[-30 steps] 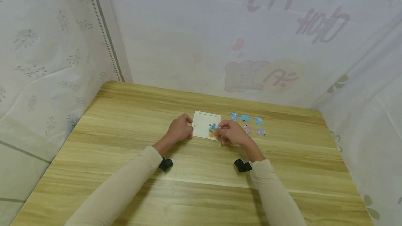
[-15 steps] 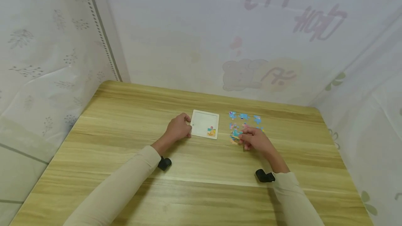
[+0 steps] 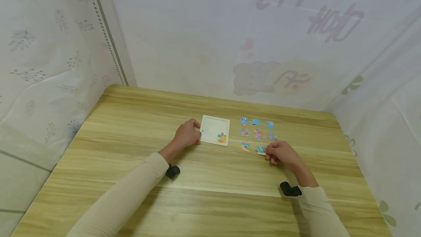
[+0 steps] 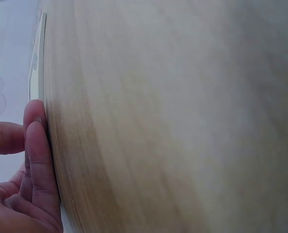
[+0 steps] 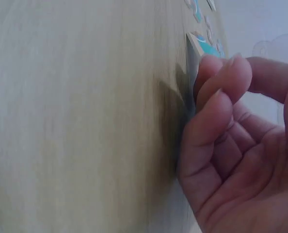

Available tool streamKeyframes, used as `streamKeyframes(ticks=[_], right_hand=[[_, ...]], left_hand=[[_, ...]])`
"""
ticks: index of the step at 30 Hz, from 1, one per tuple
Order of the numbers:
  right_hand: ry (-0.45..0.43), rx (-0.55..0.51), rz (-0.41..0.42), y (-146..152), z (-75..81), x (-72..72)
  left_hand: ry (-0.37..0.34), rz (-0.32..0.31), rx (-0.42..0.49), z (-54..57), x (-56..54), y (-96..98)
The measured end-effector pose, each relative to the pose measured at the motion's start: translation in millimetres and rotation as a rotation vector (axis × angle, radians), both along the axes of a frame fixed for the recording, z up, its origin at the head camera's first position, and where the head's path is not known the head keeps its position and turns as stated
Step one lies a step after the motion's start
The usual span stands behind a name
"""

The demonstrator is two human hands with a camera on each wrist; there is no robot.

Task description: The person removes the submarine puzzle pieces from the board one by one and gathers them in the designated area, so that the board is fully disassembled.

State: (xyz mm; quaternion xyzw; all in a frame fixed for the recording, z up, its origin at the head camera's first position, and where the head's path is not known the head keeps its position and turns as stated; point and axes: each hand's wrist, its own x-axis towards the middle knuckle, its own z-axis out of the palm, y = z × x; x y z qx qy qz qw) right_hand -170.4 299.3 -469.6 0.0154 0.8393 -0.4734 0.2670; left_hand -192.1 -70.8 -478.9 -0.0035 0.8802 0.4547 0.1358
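In the head view a square white puzzle tray (image 3: 212, 125) lies on the table, with a yellow-and-orange puzzle piece (image 3: 222, 138) in its lower right corner. My left hand (image 3: 187, 134) grips the tray's left edge; its fingers (image 4: 41, 155) are against that edge in the left wrist view. To the right, my right hand (image 3: 283, 153) pinches a turquoise puzzle piece (image 3: 261, 150) just at table level. Its far part shows past the fingertips in the right wrist view, while the fingers hide the rest. Whether it touches the table is unclear.
Loose puzzle pieces lie in rows right of the tray: several blue and pink ones, including a pink piece (image 3: 258, 134), and an orange one (image 3: 245, 146) just left of the held piece. Patterned cloth walls (image 3: 184, 46) border the wooden table (image 3: 217, 178).
My right hand has carried the turquoise piece from above the tray's lower right, rightward past the orange piece, to the lower row of loose pieces. The left hand stays on the tray.
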Motion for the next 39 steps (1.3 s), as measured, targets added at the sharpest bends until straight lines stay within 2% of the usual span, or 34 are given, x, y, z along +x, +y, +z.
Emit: streamKeyframes(ticks=[6,21,39], right_hand=[[-0.026,0.039,-0.045,-1,0.7,-2.0],[0.014,0.089,-0.100,-12,-2.7,-6.0],[0.003,0.056,-0.155,-12,-3.7,-4.6]], left_hand=[[-0.001,0.004,-0.006,-2.9,-1.7,-0.1],[-0.005,0.006,0.001,-2.7,-1.3,-0.2],[-0.004,-0.002,-0.024,-3.5,-1.4,0.4]])
